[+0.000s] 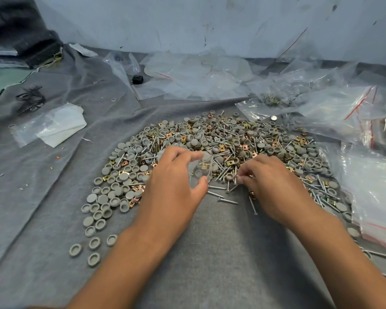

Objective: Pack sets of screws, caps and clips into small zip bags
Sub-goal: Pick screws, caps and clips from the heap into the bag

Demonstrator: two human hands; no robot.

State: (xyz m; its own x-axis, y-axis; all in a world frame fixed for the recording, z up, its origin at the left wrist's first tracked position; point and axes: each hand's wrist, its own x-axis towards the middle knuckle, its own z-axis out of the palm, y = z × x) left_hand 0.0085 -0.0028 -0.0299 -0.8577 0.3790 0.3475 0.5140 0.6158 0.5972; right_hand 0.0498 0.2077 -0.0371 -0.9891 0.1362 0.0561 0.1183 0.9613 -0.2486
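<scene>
A wide heap of grey round caps [103,198], silver screws [227,200] and brass clips [222,148] lies on grey felt. My left hand [176,175] holds a small clear zip bag [200,168] between thumb and fingers at the heap's near edge; a cap and a clip show inside it. My right hand [270,181] is just to its right, its fingertips pinching at screws on the heap.
Filled and empty zip bags with red strips [361,101] pile up at the right and back. A folded white sheet [60,123], black ties [30,99] and a small black block [137,79] lie at the left and back. A blue wall stands behind.
</scene>
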